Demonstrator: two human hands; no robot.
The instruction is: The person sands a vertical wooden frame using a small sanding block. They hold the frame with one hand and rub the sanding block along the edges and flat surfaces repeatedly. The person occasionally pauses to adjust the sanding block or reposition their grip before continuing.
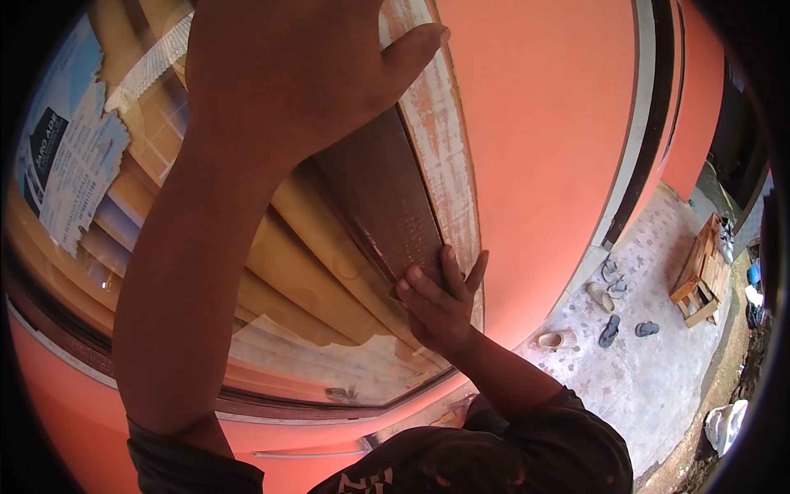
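Observation:
My left forearm crosses the view, and my left hand (284, 68) is raised high before the dark brown wooden window frame (386, 185). Its thumb sticks out to the right over the pale, patchy strip (441, 148) along the frame; the other fingers are cut off at the top edge. Lower down, my right hand (441, 305) lies against the frame's face with its fingers spread across it. A small dark reddish edge shows by its fingertips; I cannot tell whether it is a held piece. Left of the frame, window glass (296, 278) covers yellow-brown pleated curtains.
A torn printed sticker (74, 167) with writing is on the glass. An orange-pink wall (537, 123) adjoins the frame. On the patterned floor (642, 395) to the right are clogs (557, 339), sandals (609, 331) and a wooden crate-like stand (700, 272) with shoes (726, 241).

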